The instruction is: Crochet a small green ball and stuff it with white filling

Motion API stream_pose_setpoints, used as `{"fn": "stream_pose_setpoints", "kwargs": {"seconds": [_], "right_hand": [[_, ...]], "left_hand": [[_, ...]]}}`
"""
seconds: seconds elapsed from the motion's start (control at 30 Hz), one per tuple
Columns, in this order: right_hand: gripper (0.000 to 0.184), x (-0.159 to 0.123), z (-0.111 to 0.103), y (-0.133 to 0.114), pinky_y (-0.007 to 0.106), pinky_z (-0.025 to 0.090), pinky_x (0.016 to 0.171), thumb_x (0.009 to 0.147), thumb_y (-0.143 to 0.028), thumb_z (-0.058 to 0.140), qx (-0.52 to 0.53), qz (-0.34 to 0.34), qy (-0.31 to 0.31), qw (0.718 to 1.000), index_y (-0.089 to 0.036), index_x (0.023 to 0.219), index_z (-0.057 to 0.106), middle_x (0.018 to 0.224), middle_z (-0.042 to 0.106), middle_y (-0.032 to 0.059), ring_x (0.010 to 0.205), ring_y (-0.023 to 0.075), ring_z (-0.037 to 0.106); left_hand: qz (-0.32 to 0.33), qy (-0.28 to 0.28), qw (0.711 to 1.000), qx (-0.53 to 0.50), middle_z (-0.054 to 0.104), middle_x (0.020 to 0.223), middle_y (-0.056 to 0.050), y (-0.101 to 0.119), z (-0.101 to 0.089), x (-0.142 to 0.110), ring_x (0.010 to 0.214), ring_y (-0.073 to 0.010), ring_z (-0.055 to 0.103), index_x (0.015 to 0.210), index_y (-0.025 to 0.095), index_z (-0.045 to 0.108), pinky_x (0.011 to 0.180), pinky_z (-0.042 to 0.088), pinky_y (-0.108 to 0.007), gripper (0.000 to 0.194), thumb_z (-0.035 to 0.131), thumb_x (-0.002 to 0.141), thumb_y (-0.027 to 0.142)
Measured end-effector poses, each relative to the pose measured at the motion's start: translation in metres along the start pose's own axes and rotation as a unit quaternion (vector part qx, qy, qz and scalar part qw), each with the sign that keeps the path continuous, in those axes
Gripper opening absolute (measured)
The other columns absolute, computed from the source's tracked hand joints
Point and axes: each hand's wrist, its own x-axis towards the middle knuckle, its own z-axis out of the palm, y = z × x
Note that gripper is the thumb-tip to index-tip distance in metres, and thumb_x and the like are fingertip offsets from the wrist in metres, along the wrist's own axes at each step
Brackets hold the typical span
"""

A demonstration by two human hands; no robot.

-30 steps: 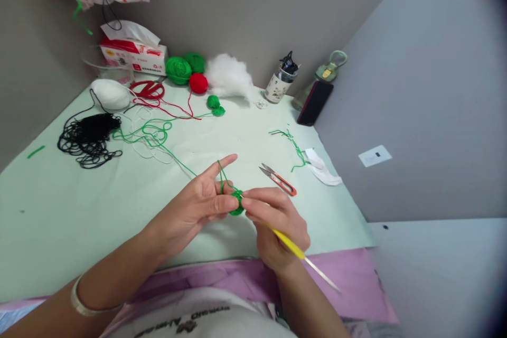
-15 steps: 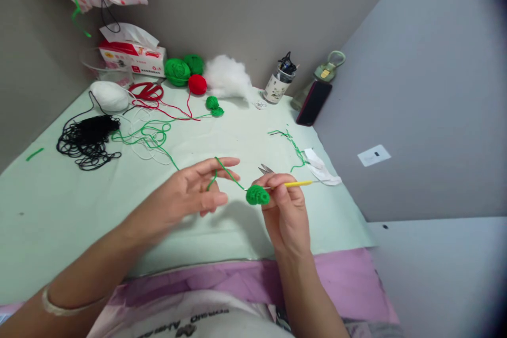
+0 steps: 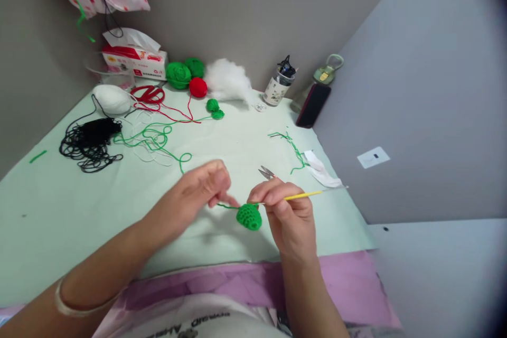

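My right hand [image 3: 291, 211] grips a crochet hook [image 3: 304, 196] by its yellow handle, fingers pinched together. At the hook's tip hangs a small cup-shaped green crochet piece [image 3: 249, 217] with visible rows of stitches. My left hand [image 3: 202, 190] is curled to the left of it, closed on green yarn [image 3: 227, 206] that runs across to the piece. One left fingertip reaches close to the piece's edge; whether it touches, I cannot tell. Behind my right hand, the open tips of scissors [image 3: 268, 172] show, their handles hidden.
Black yarn [image 3: 93, 137], a white ball [image 3: 113, 99] and red-handled scissors [image 3: 148, 94] lie at left. Green balls [image 3: 178, 75], a red ball [image 3: 198, 87] and white stuffing [image 3: 227, 80] line the back. A pen jar [image 3: 279, 87], phone [image 3: 312, 105] and yarn scraps [image 3: 295, 148] are at right.
My left hand has curled from spread fingers with yarn over them into a closed shape nearer the piece. The crochet piece has dropped slightly and shifted left; the hook tilts more.
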Motion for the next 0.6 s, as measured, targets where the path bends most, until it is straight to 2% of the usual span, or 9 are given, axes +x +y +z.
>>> {"fn": "stream_pose_setpoints", "kwargs": {"seconds": [0.07, 0.1, 0.17, 0.2, 0.27, 0.33, 0.43, 0.5, 0.6], "right_hand": [[0.015, -0.001, -0.003, 0.0, 0.031, 0.057, 0.073, 0.099, -0.028, 0.062, -0.02, -0.011, 0.004, 1.0, -0.029, 0.1, 0.077, 0.093, 0.075, 0.003, 0.083, 0.016, 0.068], [0.015, -0.002, -0.004, 0.001, 0.032, 0.057, 0.074, 0.099, -0.027, 0.062, -0.031, -0.019, 0.007, 0.999, -0.029, 0.1, 0.077, 0.092, 0.075, 0.003, 0.084, 0.0166, 0.068], [0.016, -0.004, -0.006, 0.0, 0.033, 0.057, 0.076, 0.099, -0.025, 0.062, -0.059, -0.037, 0.01, 0.998, -0.028, 0.1, 0.077, 0.09, 0.075, 0.0033, 0.087, 0.0182, 0.069], [0.016, -0.004, -0.006, 0.0, 0.034, 0.057, 0.076, 0.099, -0.024, 0.062, -0.076, -0.049, 0.008, 0.996, -0.028, 0.1, 0.078, 0.09, 0.075, 0.0037, 0.089, 0.0191, 0.07], [0.018, -0.004, -0.005, -0.003, 0.035, 0.058, 0.076, 0.099, -0.022, 0.061, -0.12, -0.078, 0.004, 0.99, -0.027, 0.102, 0.078, 0.093, 0.076, 0.0047, 0.091, 0.0202, 0.07], [0.02, -0.005, -0.003, -0.006, 0.037, 0.058, 0.079, 0.098, -0.02, 0.061, -0.171, -0.112, 0.006, 0.979, -0.027, 0.106, 0.078, 0.096, 0.077, 0.0054, 0.092, 0.0207, 0.07], [0.023, -0.006, 0.0, -0.01, 0.04, 0.058, 0.084, 0.098, -0.016, 0.061, -0.251, -0.165, 0.013, 0.954, -0.027, 0.11, 0.077, 0.1, 0.077, 0.0058, 0.092, 0.0211, 0.071], [0.027, -0.007, 0.001, -0.01, 0.04, 0.059, 0.084, 0.097, -0.013, 0.06, -0.298, -0.195, 0.009, 0.934, -0.027, 0.113, 0.076, 0.103, 0.077, 0.0064, 0.093, 0.0214, 0.072], [0.032, -0.009, 0.002, -0.007, 0.039, 0.06, 0.08, 0.096, -0.01, 0.059, -0.355, -0.232, 0.009, 0.906, -0.028, 0.118, 0.075, 0.106, 0.077, 0.0072, 0.094, 0.0221, 0.072]], "left_hand": [[-0.054, -0.097, 0.975, -0.191, 0.039, 0.07, 0.004, 0.005, 0.006, -0.001, 0.051, -0.0096, 0.03, 0.071, 0.021, 0.052, 0.047, 0.051, -0.025, 0.053, 0.048, 0.094, 0.068], [-0.066, -0.1, 0.96, -0.255, 0.041, 0.071, 0.004, 0.011, 0.006, -0.002, 0.049, -0.0089, 0.028, 0.074, 0.02, 0.056, 0.039, 0.047, -0.023, 0.054, 0.046, 0.095, 0.069], [-0.038, -0.029, 0.949, -0.311, 0.055, 0.08, 0.001, 0.024, 0.002, -0.004, 0.053, -0.0092, 0.042, 0.083, 0.022, 0.065, 0.044, 0.052, -0.021, 0.056, 0.038, 0.098, 0.069], [-0.003, 0.028, 0.952, -0.304, 0.061, 0.086, 0.0, 0.028, -0.001, -0.004, 0.064, -0.0111, 0.055, 0.085, 0.025, 0.068, 0.059, 0.06, -0.024, 0.057, 0.033, 0.1, 0.067], [0.095, 0.1, 0.97, -0.202, 0.071, 0.098, 0.0, 0.031, -0.006, -0.006, 0.1, -0.0178, 0.066, 0.072, 0.026, 0.069, 0.097, 0.058, -0.038, 0.066, 0.025, 0.102, 0.065], [0.187, 0.099, 0.977, 0.011, 0.075, 0.107, 0.0, 0.023, -0.007, -0.008, 0.128, -0.0236, 0.057, 0.06, 0.025, 0.067, 0.123, 0.032, -0.048, 0.07, 0.026, 0.104, 0.062], [0.227, 0.071, 0.92, 0.312, 0.074, 0.125, -0.001, 0.005, -0.002, -0.01, 0.143, -0.0282, 0.045, 0.077, 0.028, 0.078, 0.129, 0.001, -0.052, 0.045, 0.048, 0.102, 0.049], [0.162, 0.07, 0.931, 0.321, 0.07, 0.135, -0.002, -0.004, 0.004, -0.01, 0.145, -0.0295, 0.042, 0.101, 0.03, 0.08, 0.128, 0.007, -0.052, 0.028, 0.056, 0.099, 0.043], [0.019, 0.049, 0.987, 0.149, 0.07, 0.131, -0.004, -0.007, 0.013, -0.01, 0.127, -0.0291, 0.057, 0.127, 0.033, 0.073, 0.113, 0.04, -0.046, 0.035, 0.066, 0.094, 0.041]]}}
